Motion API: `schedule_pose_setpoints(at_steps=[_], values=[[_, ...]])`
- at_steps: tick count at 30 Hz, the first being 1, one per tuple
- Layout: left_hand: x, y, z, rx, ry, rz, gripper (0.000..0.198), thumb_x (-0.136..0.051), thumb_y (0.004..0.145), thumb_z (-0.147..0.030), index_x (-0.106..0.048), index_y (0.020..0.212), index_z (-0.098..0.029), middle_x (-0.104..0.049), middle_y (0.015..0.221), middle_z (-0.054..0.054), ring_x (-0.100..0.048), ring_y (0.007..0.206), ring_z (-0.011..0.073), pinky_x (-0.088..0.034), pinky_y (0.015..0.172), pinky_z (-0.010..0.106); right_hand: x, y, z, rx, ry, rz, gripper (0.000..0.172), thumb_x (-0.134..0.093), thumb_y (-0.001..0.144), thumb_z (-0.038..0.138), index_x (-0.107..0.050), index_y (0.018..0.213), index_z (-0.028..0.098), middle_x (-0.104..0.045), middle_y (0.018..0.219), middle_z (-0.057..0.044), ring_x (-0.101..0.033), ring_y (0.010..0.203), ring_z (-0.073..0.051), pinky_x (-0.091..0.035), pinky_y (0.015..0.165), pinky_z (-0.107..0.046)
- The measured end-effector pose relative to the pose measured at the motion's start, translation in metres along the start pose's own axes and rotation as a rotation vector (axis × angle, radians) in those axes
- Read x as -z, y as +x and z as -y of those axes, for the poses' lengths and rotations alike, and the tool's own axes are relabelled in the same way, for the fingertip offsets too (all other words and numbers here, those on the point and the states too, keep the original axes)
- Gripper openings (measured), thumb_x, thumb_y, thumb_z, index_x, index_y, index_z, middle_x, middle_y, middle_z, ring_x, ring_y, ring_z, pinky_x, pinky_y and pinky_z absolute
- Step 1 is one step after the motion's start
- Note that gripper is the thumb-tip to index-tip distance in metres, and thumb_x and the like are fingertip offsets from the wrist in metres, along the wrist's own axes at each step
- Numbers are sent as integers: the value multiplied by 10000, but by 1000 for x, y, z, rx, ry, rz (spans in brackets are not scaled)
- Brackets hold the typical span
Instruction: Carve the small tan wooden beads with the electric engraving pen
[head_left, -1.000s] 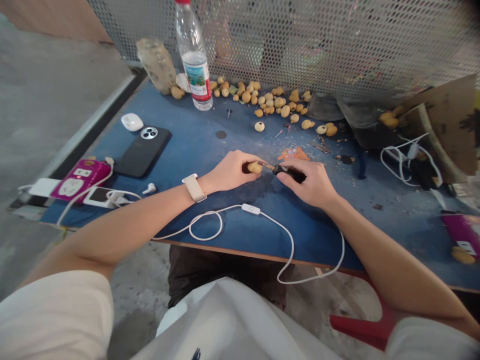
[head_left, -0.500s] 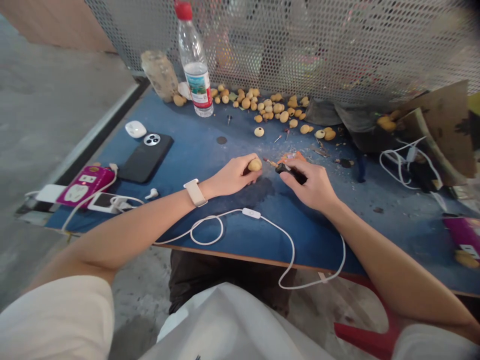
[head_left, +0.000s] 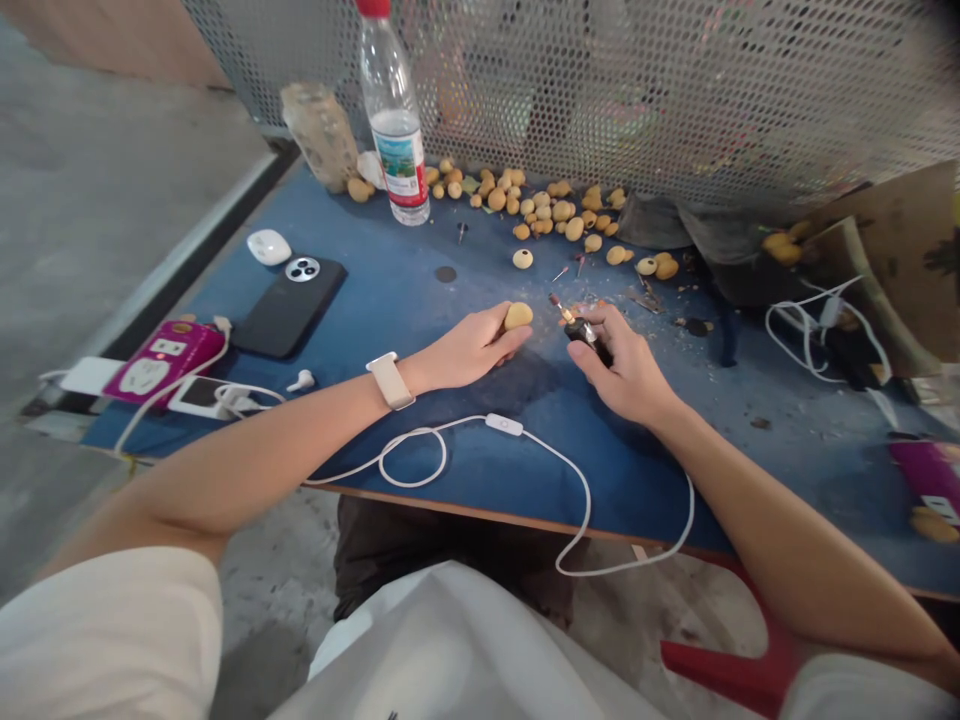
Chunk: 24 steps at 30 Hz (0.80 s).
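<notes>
Between the thumb and fingers of my left hand (head_left: 484,345) is a small yellow gourd (head_left: 518,317), held above the blue table (head_left: 450,380). My right hand (head_left: 626,365) is wrapped round a black rotary tool (head_left: 589,340). A brass-coloured collar and a dark reddish bit stick out of the tool's tip, pointing up and left. A short gap separates the bit from the gourd. From under my right wrist a white cord with an inline switch (head_left: 504,425) loops along the table's front edge. A beige-strapped watch (head_left: 391,381) is on my left wrist.
Many small gourds (head_left: 561,211) lie along the back by a perforated metal screen (head_left: 675,100). A water bottle (head_left: 400,160) and a jar (head_left: 320,135) stand at back left. At left lie a black phone (head_left: 289,308) and a purple power strip (head_left: 161,360). Loose bits and debris lie beyond my right hand.
The gourd in my left hand has turned and risen slightly to the right. My right hand has drawn the rotary tool a little right, its tip now angled more upward.
</notes>
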<state>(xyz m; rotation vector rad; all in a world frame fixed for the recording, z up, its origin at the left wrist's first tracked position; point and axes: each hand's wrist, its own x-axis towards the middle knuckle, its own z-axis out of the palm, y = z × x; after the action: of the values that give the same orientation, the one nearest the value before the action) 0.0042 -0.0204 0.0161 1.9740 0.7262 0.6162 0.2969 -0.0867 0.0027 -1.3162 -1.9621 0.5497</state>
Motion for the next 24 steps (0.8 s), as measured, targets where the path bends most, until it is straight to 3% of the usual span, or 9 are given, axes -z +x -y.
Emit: schedule_pose_setpoints(at_steps=[5, 11, 24], values=[[-1, -2, -7, -11, 44, -48, 349, -633, 1258, -432, -561, 965, -257, -666, 786, -22, -598, 729, 154, -450, 752, 320, 3, 1, 14, -4, 26, 58, 757, -459, 1232, 974, -732, 1257, 268, -760, 902, -50, -707, 798, -263, -535, 769, -402], [-1, -2, -12, -7, 47, -37, 358, -655, 1234, -429, -574, 933, -252, -661, 752, -23, -585, 691, 145, -430, 720, 306, 3, 2, 19, 69, -23, 89, 747, -405, 1259, 946, -657, 1030, 281, -680, 849, -40, -667, 808, -254, -528, 813, -402], [0, -3, -14, 1, 38, -30, 370, -645, 1245, -380, -574, 906, -251, -688, 724, -21, -597, 647, 132, -442, 700, 301, -2, 2, 9, 71, -52, 38, 732, -493, 1239, 924, -790, 1145, 261, -786, 918, -66, -679, 777, -250, -574, 834, -417]])
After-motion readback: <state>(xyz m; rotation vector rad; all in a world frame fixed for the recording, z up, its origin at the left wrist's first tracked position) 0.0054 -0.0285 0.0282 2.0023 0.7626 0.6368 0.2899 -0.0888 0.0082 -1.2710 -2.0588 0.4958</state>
